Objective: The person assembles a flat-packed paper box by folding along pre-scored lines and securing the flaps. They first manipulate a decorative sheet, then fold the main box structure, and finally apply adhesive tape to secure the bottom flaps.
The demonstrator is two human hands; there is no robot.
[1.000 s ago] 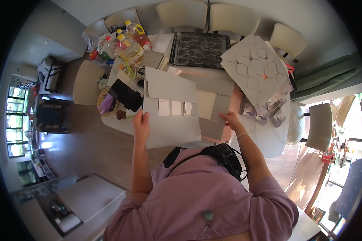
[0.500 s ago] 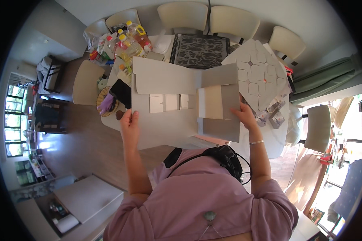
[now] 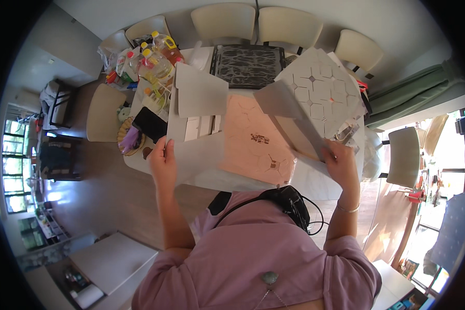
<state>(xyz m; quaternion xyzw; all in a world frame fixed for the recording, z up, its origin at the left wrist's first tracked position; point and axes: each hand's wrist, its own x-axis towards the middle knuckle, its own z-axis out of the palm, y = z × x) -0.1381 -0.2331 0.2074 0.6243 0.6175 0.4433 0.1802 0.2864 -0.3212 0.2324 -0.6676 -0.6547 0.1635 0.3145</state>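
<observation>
My left hand (image 3: 163, 161) is closed on the lower left edge of a grey-white cardboard piece (image 3: 197, 160), which has a large upper flap and small cut tabs. My right hand (image 3: 342, 159) grips the lower end of a second, narrower folded cardboard piece (image 3: 304, 135), tilted out to the right. The two pieces stand apart. Between them a pinkish sheet (image 3: 243, 126) with octagon outlines and a small dark print lies on the table. Just beyond my left hand rests a black phone-like slab (image 3: 151, 124).
White sheets with cut octagon shapes (image 3: 319, 89) cover the table's right side. A black patterned tray (image 3: 248, 64) sits at the back. Several bottles (image 3: 157, 63) crowd the far left, near a basket with a purple item (image 3: 131, 138). Chairs (image 3: 223, 21) surround the table.
The cardboard has come apart into two pieces. My right hand has moved right and slightly down with the narrower one, uncovering the pinkish sheet. My left hand has hardly moved.
</observation>
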